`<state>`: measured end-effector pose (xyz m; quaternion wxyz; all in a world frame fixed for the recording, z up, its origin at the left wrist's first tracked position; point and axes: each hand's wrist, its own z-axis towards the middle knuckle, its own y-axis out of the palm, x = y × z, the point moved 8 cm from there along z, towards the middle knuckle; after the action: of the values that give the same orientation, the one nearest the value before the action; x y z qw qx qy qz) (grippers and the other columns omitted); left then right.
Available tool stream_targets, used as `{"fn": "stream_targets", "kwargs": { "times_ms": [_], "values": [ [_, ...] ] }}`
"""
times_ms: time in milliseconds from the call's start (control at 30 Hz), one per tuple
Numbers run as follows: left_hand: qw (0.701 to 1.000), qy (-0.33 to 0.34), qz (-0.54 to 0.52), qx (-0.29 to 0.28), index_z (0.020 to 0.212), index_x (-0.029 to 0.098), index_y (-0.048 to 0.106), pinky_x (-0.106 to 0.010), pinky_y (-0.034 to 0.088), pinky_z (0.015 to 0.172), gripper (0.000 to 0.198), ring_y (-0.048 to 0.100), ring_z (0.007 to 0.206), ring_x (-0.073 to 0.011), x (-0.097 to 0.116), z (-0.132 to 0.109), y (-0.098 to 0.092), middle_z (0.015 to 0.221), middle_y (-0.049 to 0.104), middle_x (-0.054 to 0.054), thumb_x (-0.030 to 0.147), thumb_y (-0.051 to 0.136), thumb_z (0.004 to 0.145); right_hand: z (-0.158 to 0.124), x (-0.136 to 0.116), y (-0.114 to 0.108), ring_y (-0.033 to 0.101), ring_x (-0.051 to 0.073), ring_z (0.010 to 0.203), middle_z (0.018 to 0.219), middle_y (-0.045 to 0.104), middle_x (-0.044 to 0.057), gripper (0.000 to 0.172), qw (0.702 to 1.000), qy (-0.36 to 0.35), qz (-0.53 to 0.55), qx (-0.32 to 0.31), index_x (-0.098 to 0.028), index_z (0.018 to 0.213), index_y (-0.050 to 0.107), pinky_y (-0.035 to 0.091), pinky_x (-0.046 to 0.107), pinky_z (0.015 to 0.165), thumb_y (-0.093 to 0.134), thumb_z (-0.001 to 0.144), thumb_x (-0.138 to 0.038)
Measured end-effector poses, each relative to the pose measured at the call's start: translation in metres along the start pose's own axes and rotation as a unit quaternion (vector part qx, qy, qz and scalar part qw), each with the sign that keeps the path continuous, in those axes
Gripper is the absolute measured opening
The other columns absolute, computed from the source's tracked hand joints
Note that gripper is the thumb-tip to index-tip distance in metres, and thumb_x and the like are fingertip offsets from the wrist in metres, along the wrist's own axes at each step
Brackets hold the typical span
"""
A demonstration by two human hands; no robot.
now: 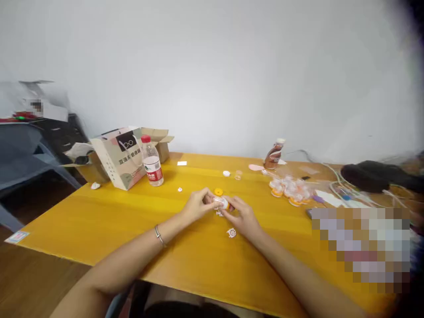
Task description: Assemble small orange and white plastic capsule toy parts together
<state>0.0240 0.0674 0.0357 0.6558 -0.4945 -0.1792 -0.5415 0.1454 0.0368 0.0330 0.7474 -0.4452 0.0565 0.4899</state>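
Where hands [198, 204] pinch, whitish cylinder [221, 202], orange-ended

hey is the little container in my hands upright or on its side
On its side: the small container lies lengthwise between the left hand and right hand, its orange end toward the right.
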Motion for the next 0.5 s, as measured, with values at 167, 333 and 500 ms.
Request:
{"fn": "stream_targets", "kwargs": {
  "times_ms": [167, 333, 500],
  "values": [
    [1.0, -0.006, 0.028, -0.013, 0.067, 0.012, 0.054, -0.017, 0.034, 0.047, 0.033, 0.045, 0.05, -0.0072, -0.001, 0.0, -0.004, 0.055, 0.053, 0.003, 0.045, 0.059, 0.071, 0.0, -0.007, 0.0, 0.047, 0.014, 0.07, 0.072, 0.048, 0.002, 0.018, 0.999, 0.0, -0.019, -0.028, -0.019, 0.095, 0.056, 0.04, 0.025, 0.065, 0.049, 0.08, -0.027],
    [0.996, 0.027, -0.01, -0.085, 0.087, 0.013, 0.061, -0.021, 0.042, 0.064, 0.024, 0.053, 0.069, -0.011, 0.009, 0.002, 0.002, 0.078, 0.06, -0.003, 0.034, 0.054, 0.078, 0.002, 0.007, 0.001, 0.044, 0.012, 0.061, 0.065, 0.046, -0.001, 0.018, 0.994, 0.076, 0.062, -0.057, -0.02, 0.085, 0.06, 0.037, 0.024, 0.058, 0.051, 0.078, -0.034],
    [0.98, 0.065, -0.111, -0.15, 0.1, 0.015, 0.06, -0.025, 0.042, 0.078, 0.024, 0.054, 0.087, -0.0148, 0.023, 0.003, 0.002, 0.098, 0.057, -0.007, 0.024, 0.055, 0.078, -0.002, 0.022, 0.023, 0.052, 0.014, 0.075, 0.081, 0.059, 0.001, 0.028, 0.933, 0.168, 0.292, -0.125, -0.019, 0.096, 0.06, 0.041, 0.027, 0.072, 0.055, 0.074, -0.036]
  ]
}}
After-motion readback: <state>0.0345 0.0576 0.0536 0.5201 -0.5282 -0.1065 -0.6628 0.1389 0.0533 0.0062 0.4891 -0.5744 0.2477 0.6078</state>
